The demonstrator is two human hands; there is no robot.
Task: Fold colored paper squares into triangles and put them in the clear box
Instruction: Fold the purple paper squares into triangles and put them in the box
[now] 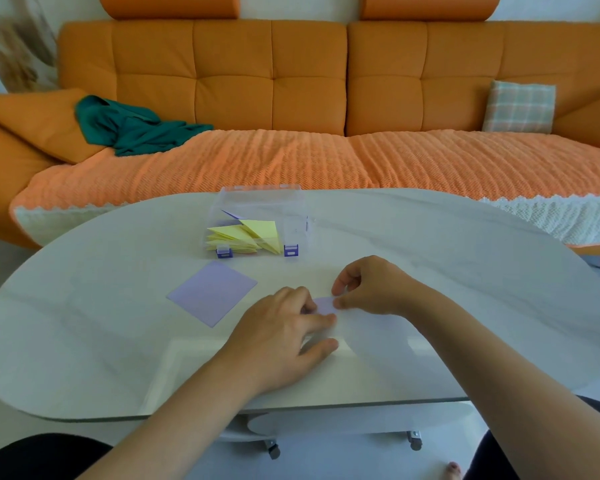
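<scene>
A lilac paper piece [324,305] lies on the white table [465,289] between my two hands, mostly hidden by them. My left hand [284,337] presses flat on it with the fingers spread. My right hand [371,285] pinches its upper corner between thumb and forefinger. A flat lilac paper square [212,293] lies to the left, apart from both hands. Behind it stands the clear box [291,216] with purple latches, lid up, holding several yellow folded triangles [253,233] and a purple one.
An orange sofa [291,81] with a textured orange cover runs behind the table. A green cloth [132,126] lies on its left side and a checked cushion [518,107] on its right. My knees show below the table's near edge.
</scene>
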